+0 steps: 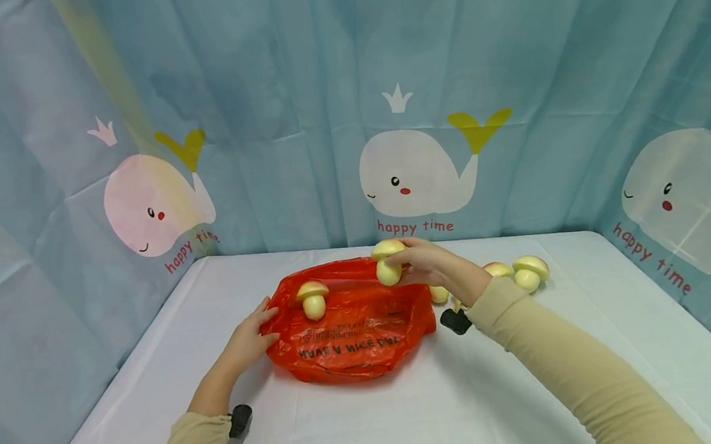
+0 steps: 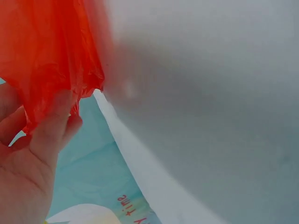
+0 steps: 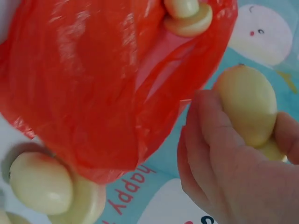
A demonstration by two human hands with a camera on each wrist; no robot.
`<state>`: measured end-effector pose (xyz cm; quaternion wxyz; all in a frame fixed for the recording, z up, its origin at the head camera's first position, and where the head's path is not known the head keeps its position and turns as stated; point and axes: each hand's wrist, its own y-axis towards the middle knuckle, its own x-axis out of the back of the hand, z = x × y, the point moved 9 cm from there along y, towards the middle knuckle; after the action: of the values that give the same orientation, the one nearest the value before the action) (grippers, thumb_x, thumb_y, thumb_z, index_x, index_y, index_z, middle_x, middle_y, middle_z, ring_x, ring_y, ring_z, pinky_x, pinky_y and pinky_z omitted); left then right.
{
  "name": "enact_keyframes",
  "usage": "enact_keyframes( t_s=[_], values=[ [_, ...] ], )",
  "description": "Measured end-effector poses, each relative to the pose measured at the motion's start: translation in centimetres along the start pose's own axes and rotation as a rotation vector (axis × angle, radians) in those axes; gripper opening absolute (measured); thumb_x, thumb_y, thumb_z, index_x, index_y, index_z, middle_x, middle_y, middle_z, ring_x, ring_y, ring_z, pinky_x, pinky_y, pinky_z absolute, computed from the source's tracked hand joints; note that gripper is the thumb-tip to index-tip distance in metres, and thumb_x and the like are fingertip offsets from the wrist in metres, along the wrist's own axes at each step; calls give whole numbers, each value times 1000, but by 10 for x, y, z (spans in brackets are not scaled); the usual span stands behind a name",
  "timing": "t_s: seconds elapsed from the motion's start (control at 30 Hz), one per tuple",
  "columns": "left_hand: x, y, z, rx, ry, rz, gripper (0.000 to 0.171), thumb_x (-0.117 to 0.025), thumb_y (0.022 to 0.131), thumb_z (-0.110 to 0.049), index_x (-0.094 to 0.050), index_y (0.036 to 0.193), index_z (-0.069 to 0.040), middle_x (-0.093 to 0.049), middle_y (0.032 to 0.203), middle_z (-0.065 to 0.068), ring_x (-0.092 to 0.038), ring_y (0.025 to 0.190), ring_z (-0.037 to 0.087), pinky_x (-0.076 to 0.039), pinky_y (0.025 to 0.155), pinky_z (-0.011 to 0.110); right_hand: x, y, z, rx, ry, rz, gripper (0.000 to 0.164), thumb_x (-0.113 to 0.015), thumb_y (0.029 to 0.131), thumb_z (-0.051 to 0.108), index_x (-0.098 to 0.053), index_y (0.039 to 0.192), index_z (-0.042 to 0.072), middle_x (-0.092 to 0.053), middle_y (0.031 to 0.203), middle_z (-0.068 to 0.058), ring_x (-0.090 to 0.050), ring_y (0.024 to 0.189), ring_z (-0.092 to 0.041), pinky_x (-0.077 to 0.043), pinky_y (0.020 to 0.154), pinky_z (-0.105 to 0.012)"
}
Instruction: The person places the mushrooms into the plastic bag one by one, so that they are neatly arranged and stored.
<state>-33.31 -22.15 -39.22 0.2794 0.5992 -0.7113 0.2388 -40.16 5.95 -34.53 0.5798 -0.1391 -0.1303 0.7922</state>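
Observation:
A red plastic bag [image 1: 349, 363] with dark lettering lies with its mouth spread on the white table. My left hand [image 1: 248, 341] grips the bag's left edge, thumb on one side of the plastic and fingers on the other in the left wrist view. One toy mushroom [image 1: 314, 303], pale yellow with a reddish tint on its cap, sits within the bag toward the left. Above the bag's far right rim, my right hand [image 1: 425, 262] holds another toy mushroom [image 1: 388, 268] between thumb and fingers, its stem pointing down in the head view.
Right of the bag are several more mushrooms, among them one at the far right [image 1: 529, 274] and one close against the bag [image 1: 439, 294], partly hidden by the right arm. A blue curtain [image 1: 301, 184] with whale prints hangs behind the white table [image 1: 374, 432].

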Motion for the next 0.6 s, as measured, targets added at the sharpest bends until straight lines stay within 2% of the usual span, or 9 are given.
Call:
enact_keyframes(
  t_s=[0.2, 0.33, 0.47, 0.6],
  values=[
    [2, 5, -1, 16, -10, -14, 53, -57, 93, 1, -38, 140, 15, -14, 157, 28, -12, 142, 49, -20, 111, 60, -13, 9, -8, -85, -84, -24, 49, -61, 93, 3, -39, 136, -8, -50, 120, -17, -55, 101, -29, -45, 101, -47],
    [4, 9, -6, 2, -17, -31, 52, -57, 94, 1, -39, 140, 14, -15, 158, 25, -12, 143, 47, -20, 112, 58, -25, 16, -13, -106, -141, -12, 46, -63, 92, 5, -44, 133, -6, -54, 115, -16, -56, 96, -29, -43, 103, -50],
    [4, 11, -8, -5, -16, -37, 50, -55, 93, 5, -39, 139, 16, -16, 157, 25, -13, 143, 46, -20, 113, 57, -36, 23, -18, -122, -133, 6, 49, -63, 93, 5, -43, 137, -1, -54, 116, -17, -54, 98, -29, -40, 104, -53],
    [3, 11, -7, -5, -1, -40, 50, -54, 92, 7, -38, 139, 17, -17, 157, 25, -14, 143, 45, -20, 113, 56, -41, 29, -24, -144, -135, -4, 49, -63, 93, 5, -43, 137, -1, -54, 106, -15, -52, 90, -26, -40, 104, -55]
  ],
)
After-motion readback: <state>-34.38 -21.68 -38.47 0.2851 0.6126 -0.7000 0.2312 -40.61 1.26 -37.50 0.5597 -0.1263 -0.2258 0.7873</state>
